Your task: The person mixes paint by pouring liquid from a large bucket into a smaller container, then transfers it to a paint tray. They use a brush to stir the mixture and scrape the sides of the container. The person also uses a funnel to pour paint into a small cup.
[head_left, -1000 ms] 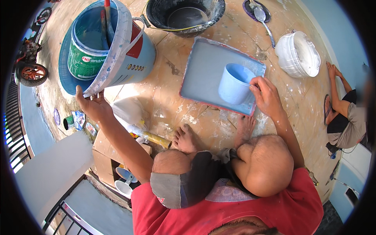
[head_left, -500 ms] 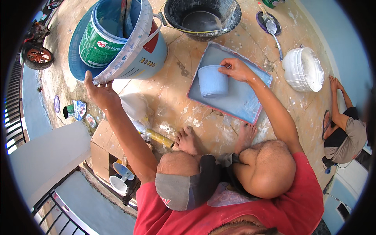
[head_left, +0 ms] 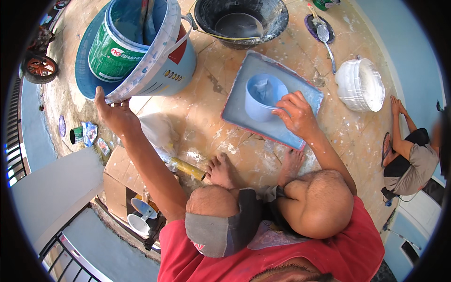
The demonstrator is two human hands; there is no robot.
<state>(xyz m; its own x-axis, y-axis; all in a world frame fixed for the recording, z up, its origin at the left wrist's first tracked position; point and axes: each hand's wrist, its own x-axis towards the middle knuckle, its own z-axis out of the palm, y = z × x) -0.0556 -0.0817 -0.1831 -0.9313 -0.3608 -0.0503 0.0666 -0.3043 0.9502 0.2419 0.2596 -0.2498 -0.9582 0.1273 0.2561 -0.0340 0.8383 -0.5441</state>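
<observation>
My left hand grips the near rim of a large pale blue bucket, which leans with its mouth toward me. Inside the bucket sits a green paint can with brush handles standing in it. My right hand pinches the near right side of a light blue plastic cup. That cup is over the paint tray, its mouth facing up and bluish paint on its inside. Whether its base touches the tray cannot be seen. Pale blue paint coats the tray.
Beyond the tray stands a black basin. A white tub and a paint-covered spoon lie to the right. Near my feet are a plastic bag and a yellow tube. Another person sits at far right.
The cup has turned from tipped away, its outer side showing, to mouth up, and has shifted slightly right and nearer. My left hand keeps its grip on the bucket rim.
</observation>
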